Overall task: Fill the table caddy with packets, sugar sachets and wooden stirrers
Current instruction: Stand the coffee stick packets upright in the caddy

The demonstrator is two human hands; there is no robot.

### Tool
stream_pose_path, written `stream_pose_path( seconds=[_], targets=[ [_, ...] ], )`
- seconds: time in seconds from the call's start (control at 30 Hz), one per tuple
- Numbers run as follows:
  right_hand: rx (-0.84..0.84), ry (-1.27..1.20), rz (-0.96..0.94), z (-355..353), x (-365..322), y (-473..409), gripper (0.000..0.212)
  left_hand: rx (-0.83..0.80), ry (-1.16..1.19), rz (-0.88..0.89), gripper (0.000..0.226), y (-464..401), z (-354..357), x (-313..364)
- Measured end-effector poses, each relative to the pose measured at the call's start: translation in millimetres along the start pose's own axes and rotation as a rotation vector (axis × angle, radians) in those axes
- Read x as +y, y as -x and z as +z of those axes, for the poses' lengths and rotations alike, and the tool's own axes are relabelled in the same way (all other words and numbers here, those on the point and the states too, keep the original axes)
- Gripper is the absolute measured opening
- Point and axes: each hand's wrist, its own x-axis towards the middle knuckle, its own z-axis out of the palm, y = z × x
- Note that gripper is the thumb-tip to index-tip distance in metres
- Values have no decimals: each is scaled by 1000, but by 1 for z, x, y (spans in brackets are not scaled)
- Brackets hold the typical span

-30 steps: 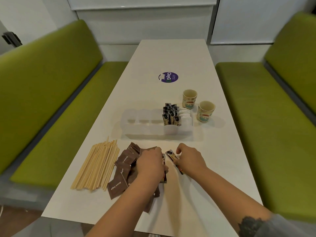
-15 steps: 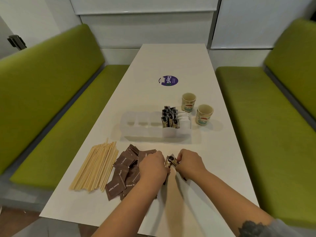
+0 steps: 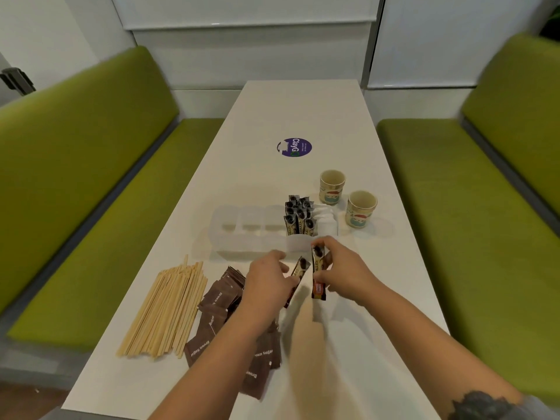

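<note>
A translucent white caddy (image 3: 242,237) with several compartments stands mid-table; several dark stick packets (image 3: 298,215) stand upright in its fourth compartment. My right hand (image 3: 345,272) grips one dark stick packet (image 3: 318,272) upright just in front of the caddy. My left hand (image 3: 268,278) pinches another stick packet (image 3: 298,272), tilted. Brown sugar sachets (image 3: 221,301) lie in a heap under my left forearm. A bundle of wooden stirrers (image 3: 165,312) lies to their left.
Two paper cups (image 3: 332,184) (image 3: 361,209) stand right of the caddy. A purple round sticker (image 3: 294,147) is on the white table (image 3: 303,110) farther back. Green benches (image 3: 75,165) flank both sides.
Both hands have lifted off the table with a stick packet each and moved forward toward the caddy. The right hand's packet is now upright.
</note>
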Motion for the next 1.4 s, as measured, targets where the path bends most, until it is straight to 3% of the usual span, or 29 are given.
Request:
stream_pose_path(
  seconds=[0.23,0.47,0.8,1.07,1.4],
  targets=[
    [229,-82,-88,-24,-20,-19,19,8,156,85,44,-28,-28,19],
    [360,2,-169,-35,-42,-36,12,107,134,229,16,-59,-42,36],
    [320,292,-134,-21,-39,-62,18,139,-60,311,17,-87,-35,23],
    [279,509,-163,-7,-32,-73,13,49,-269,339,31,-96,-27,10],
    [250,584,-143,-6,-28,-82,19,42,-471,409,29,-101,-16,3]
  ],
)
